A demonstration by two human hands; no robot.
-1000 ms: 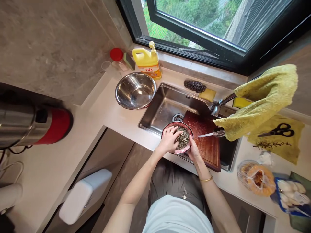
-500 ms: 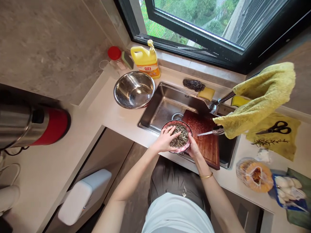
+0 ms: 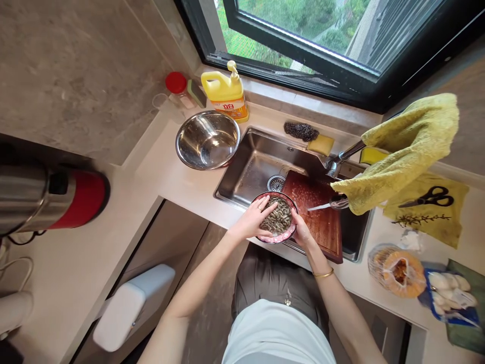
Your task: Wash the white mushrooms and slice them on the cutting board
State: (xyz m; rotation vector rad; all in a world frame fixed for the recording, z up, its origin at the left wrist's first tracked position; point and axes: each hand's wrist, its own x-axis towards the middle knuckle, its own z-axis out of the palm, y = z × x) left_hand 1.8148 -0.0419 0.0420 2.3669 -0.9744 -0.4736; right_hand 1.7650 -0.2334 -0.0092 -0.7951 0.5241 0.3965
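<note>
There are two hands (image 3: 257,218) (image 3: 302,231), one pink bowl (image 3: 283,236), one board (image 3: 322,235).

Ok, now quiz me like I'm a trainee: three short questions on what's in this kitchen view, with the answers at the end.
1. Multiple choice: what does the right hand hold?
A) a sponge
B) the pink-rimmed bowl
C) the tap
2. True or false: the scissors lie inside the steel basin.
3. Fill in the blank: the jar near the yellow detergent bottle has a ____ lid.

Key:
1. B; the left hand is spread over the bowl's dark contents.
2. False; they lie on a flat yellow cloth.
3. Red.
</note>
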